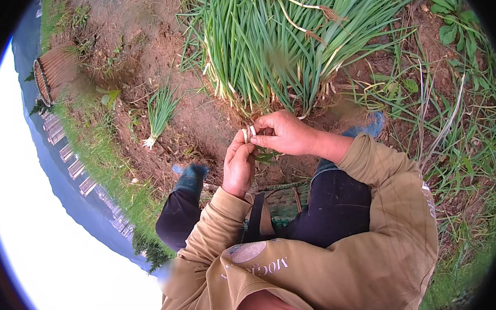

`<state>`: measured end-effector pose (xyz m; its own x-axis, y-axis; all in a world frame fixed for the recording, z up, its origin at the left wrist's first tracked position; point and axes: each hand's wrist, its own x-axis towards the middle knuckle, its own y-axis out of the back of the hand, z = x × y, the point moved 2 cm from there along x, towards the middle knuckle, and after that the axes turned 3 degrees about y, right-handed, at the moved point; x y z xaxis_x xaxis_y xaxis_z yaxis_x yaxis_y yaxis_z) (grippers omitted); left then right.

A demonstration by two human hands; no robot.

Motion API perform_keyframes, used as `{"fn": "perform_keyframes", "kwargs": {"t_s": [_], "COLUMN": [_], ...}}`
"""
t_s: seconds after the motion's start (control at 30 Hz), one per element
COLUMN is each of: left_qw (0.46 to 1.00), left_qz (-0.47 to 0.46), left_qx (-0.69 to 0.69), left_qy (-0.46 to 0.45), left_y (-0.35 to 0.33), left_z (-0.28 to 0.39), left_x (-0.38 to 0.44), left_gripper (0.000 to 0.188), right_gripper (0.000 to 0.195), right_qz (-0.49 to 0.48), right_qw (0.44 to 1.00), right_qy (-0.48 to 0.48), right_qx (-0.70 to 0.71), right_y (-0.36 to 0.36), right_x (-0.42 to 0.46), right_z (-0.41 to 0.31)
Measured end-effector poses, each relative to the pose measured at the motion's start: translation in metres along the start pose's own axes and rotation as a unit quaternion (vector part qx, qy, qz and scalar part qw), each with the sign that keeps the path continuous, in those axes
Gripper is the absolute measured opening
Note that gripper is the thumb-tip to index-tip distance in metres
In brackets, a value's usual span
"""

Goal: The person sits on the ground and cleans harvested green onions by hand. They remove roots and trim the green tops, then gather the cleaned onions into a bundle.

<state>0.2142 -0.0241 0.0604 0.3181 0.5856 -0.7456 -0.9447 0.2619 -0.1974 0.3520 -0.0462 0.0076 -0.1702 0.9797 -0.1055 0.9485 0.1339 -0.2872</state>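
Observation:
My left hand (239, 165) and my right hand (287, 133) meet in front of my body, fingertips close together. Between them are small white stalk-like pieces (249, 134), pinched by the fingers of both hands; they look like scallion stems, though the fingers hide most of them. Just beyond my hands lies a large heap of green scallions (263, 49), its roots towards me. Two scallions with brown roots (303, 2) rest across the top of the heap. A small bunch of scallions (160, 111) with white root ends lies on the soil to the left.
A woven basket (60, 70) lies tilted at the upper left, near a grassy edge (101, 158). Weeds and long grass (463, 177) grow at the right. My knees and blue footwear (366, 124) flank a green woven thing (286, 201) below my hands.

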Motion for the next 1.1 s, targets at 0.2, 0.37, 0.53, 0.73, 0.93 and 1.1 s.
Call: {"fn": "perform_keyframes", "kwargs": {"t_s": [0.2, 0.37, 0.53, 0.73, 0.93, 1.1], "left_qw": [0.998, 0.998, 0.998, 0.998, 0.999, 1.0], "left_qz": [0.023, 0.015, 0.032, 0.007, 0.012, -0.007], "left_qx": [-0.031, -0.032, 0.009, 0.024, -0.026, 0.017], "left_qy": [-0.059, -0.05, -0.06, -0.055, -0.038, -0.015], "left_y": [-0.002, 0.001, -0.001, 0.0, -0.003, -0.004], "left_z": [-0.005, -0.007, -0.01, -0.012, -0.01, -0.008], "left_x": [-0.004, -0.003, -0.002, 0.0, -0.002, 0.002], "left_gripper": [0.025, 0.035, 0.033, 0.039, 0.046, 0.053], "right_gripper": [0.014, 0.015, 0.022, 0.015, 0.022, 0.02], "right_qz": [0.017, 0.039, 0.02, 0.05, 0.043, -0.009], "right_qw": [0.98, 0.994, 0.999, 0.998, 0.996, 0.993], "right_qy": [-0.015, -0.001, -0.025, 0.016, 0.066, 0.061], "right_qx": [0.2, 0.105, -0.034, -0.04, -0.048, -0.106], "right_y": [-0.008, -0.005, 0.0, -0.001, -0.002, -0.001], "right_x": [0.001, 0.0, 0.0, -0.001, 0.002, 0.001], "right_z": [0.019, 0.006, -0.004, -0.002, 0.0, 0.0]}}
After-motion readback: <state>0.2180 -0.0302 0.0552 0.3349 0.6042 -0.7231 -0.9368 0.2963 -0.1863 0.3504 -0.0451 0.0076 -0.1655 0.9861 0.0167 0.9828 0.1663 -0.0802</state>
